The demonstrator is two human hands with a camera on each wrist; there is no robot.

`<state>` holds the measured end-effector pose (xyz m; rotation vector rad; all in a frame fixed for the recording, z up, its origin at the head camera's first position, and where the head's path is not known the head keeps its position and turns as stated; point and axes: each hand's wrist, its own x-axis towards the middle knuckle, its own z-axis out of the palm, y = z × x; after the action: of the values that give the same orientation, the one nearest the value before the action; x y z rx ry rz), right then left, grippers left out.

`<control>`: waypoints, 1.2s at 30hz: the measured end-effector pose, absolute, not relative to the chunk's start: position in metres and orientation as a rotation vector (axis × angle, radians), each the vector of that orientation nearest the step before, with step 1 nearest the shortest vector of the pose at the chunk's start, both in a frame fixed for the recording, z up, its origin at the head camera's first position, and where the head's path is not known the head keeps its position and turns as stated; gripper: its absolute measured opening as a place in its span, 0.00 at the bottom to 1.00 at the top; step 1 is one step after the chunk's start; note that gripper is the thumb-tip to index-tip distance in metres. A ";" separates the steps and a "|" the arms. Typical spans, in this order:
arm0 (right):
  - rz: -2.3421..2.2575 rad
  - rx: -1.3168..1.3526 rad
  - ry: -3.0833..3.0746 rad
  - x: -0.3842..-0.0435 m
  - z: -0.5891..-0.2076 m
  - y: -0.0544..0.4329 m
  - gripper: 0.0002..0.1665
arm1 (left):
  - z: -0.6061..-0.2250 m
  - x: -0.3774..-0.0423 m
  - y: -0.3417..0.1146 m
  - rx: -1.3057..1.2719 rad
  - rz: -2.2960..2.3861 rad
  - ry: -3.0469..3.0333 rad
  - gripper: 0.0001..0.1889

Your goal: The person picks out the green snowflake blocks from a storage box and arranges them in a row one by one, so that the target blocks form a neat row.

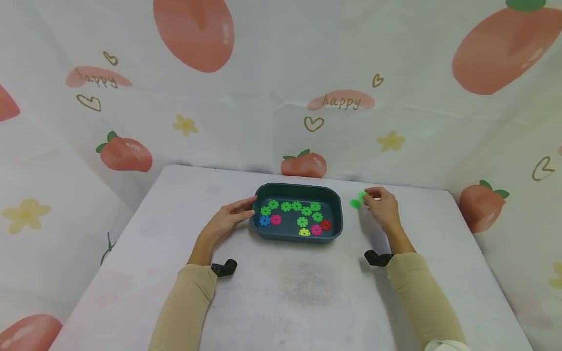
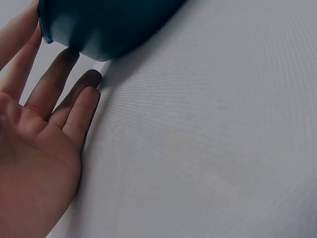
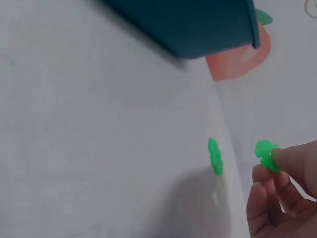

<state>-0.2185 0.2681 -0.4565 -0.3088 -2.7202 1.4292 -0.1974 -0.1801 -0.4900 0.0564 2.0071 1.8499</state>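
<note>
While a bright-green, notched plastic disc (image 3: 264,149) is hanging pinched in the right hand (image 1: 384,208), that hand is apparently picking it up, the next move probably calling for clearing the raised rim of the dark-teal, oblong plastic tray (image 1: 290,238) to the left. The left hand (image 1: 223,225), fingers straight, is touching that tray; a second green disc (image 1: 355,204) is lying near on the white counter (image 1: 263,292).

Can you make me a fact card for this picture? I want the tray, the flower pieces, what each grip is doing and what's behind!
Tray: dark blue-green, on a white table
Flower pieces inside: eight green, two pink, one blue, one red, one yellow
Left grip: touching the tray's left end
Right grip: pinching a green piece
Outside the tray: another green piece, on the table
Behind: pale cloth with fruit pictures
</note>
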 end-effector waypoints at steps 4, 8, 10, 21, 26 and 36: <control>1.335 -0.334 -2.772 -0.219 -0.463 0.273 0.20 | -0.490 -0.197 -0.181 0.061 1.854 2.005 0.31; 1.222 -0.314 -2.798 -0.219 -0.467 0.276 0.19 | -0.489 -0.196 -0.180 0.055 1.854 2.008 0.28; 1.188 -0.309 -2.807 -0.218 -0.468 0.277 0.18 | -0.488 -0.196 -0.180 0.049 1.856 2.005 0.28; 1.140 -0.331 -2.843 -0.220 -0.474 0.279 0.19 | -0.488 -0.196 -0.180 0.049 1.858 2.009 0.29; 1.088 -0.328 -2.859 -0.222 -0.478 0.278 0.18 | -0.489 -0.197 -0.180 0.051 1.857 2.018 0.30; 0.959 -0.261 -2.911 -0.223 -0.480 0.279 0.18 | -0.491 -0.197 -0.180 0.044 1.865 2.016 0.29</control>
<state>-0.2226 0.2785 -0.4797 -0.2607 -2.9109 0.9585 -0.1971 -0.1798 -0.4913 0.0445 2.0162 1.8652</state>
